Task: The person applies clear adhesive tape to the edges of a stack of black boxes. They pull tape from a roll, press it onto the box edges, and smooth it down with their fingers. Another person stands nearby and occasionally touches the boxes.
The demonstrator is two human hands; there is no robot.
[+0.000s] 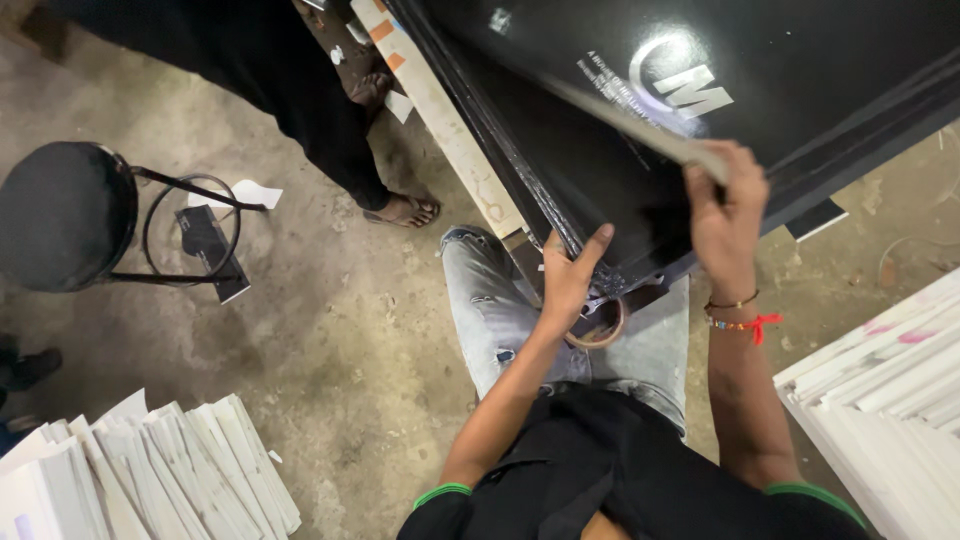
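— Hands?
— Left hand (pixel 566 283) lies flat, fingers spread, on the glossy black sheet (pixel 790 70) over the lap; right hand (pixel 724 205) pinches a thin strip (pixel 640 130) against it.
— Farther out?
— White board stacks (pixel 150 470) on the floor (pixel 330 330), a black stool (pixel 62 215).

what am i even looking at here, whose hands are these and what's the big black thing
There is no machine here: this is one picture from a camera worn on a person's head, looking straight down at their own two bare hands and lap. The person sits in grey jeans over a concrete floor.

The big black thing is a stack of glossy black sheets resting on their knees. The left hand presses on the stack's near edge. The right hand grips a thin pale strip laid against the top sheet. A roll of tape lies on the lap below.

Around them: a black stool at left, piles of white sheets at lower left and at right, and another person's sandalled foot near the top.
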